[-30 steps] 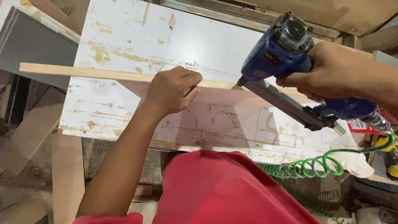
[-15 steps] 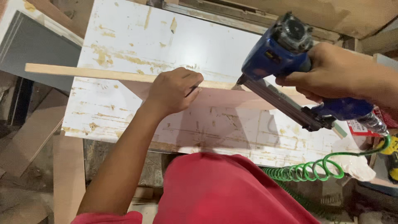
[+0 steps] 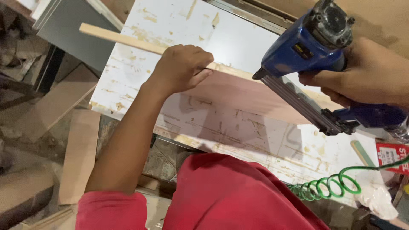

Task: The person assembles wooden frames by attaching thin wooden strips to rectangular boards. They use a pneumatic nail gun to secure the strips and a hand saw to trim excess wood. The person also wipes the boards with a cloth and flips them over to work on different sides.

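1. Far left: loose plywood offcuts lie on the floor beside the table, with a grey panel leaning above them.
2. A thin wooden strip runs diagonally from upper left toward the right, lying along the top edge of a plywood board that stands on the table.
3. The table has a white top, scratched and stained with yellowish marks.
4. The left hand rests on the strip near the middle of its length. Its fingers are curled closed over the strip and the board edge, pressing both together.
5. A red shirt fills the lower centre of the view.
6. The blue pneumatic nail gun has its nose touching the strip just to the right of the left hand, with its long magazine angled down to the right.
7. The right hand grips the gun handle with fingers wrapped closed around it.
8. A green coiled air hose lies on the table at lower right, near a red box.
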